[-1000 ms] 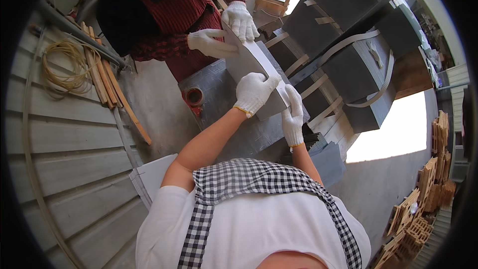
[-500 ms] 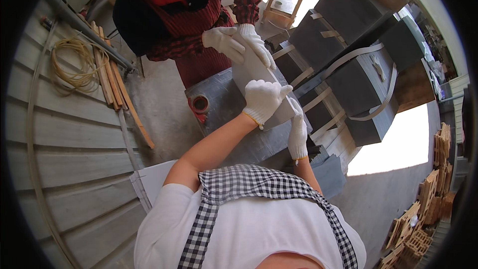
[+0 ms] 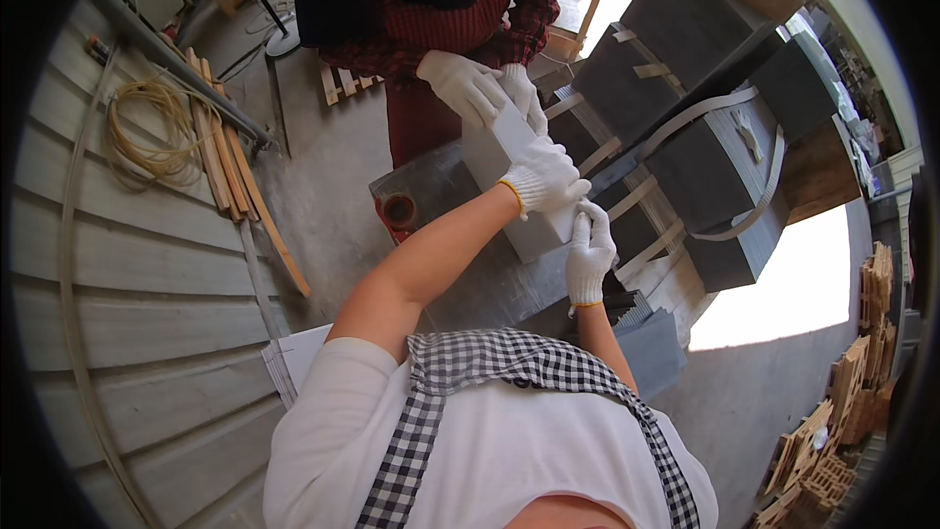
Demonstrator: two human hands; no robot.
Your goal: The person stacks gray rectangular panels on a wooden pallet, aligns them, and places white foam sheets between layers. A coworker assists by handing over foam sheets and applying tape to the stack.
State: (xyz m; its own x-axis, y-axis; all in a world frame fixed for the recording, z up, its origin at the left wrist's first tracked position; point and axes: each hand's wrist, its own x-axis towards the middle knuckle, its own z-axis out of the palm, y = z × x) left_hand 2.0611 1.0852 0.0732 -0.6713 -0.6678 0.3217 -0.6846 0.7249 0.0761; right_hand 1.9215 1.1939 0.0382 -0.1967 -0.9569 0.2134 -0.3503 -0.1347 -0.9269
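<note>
1. Head view: a pale grey block (image 3: 493, 154) stands on the dark surface (image 3: 429, 182), slanting from the co-worker toward the wearer.
2. White-gloved and bent at the fingers, the left hand (image 3: 546, 176) lies over the block's upper side near its closer end; its thumb side is partly hidden, so I cannot tell whether that grip pinches anything.
3. At the closer right corner, the right hand (image 3: 591, 260) points upward, fingertips near the left hand's; its fingers lie close together, but whether its grip pinches the edge I cannot tell.
4. Across the surface, the co-worker's gloved hands (image 3: 460, 86) are at the block's far end, one over the top, the other just beside it.
5. Left of the block, a roll of tape (image 3: 399, 210) with a red holder rests near the surface's edge.
6. Right of the surface stand dark grey stacks (image 3: 700, 152), some bound with pale straps (image 3: 630, 198).
7. Coiled yellowish hose (image 3: 147, 137) lies at far left, beside wooden strips (image 3: 230, 162).
</note>
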